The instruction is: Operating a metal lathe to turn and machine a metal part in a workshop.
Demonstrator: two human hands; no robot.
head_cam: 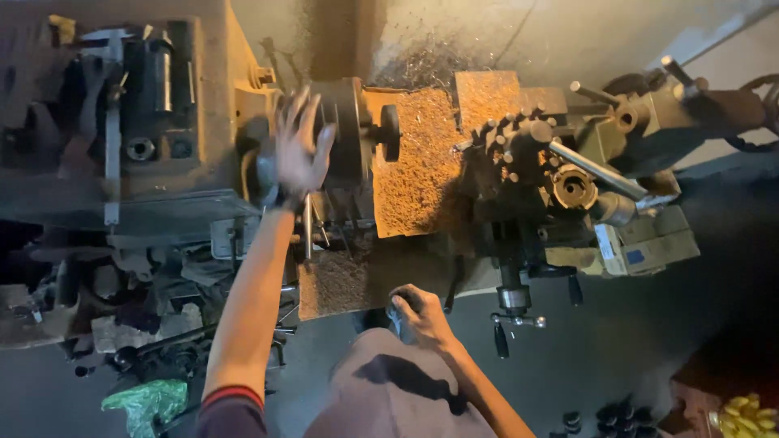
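1. Left hand (299, 150): fingers spread and released, palm laid flat against the lathe chuck (345, 134); the hand is motion-blurred. It grasps nothing.
2. Right hand (418, 312): fingers curled around a dark knob (403, 302) at the front edge of the chip tray (341, 280), at 5 o'clock from the left hand.
3. Lathe chuck: a dark round body at 3 o'clock from the left hand, touching its palm, with a short dark workpiece (389, 132) projecting at its 3 o'clock side.
4. Chip tray: a flat pan heaped with brown metal shavings (418, 174), at 6 o'clock from the chuck.
5. Tool post (507, 150): studded with bolts, at 3 o'clock from the workpiece and apart from it; a long steel lever (596, 170) slants off toward 4 o'clock.
6. Headstock (138, 105): a heavy grimy housing at 9 o'clock from the chuck.
7. Periphery: a green plastic bag (146, 403) on the floor at 7 o'clock; small yellow parts (746, 415) at 4 o'clock, far corner.
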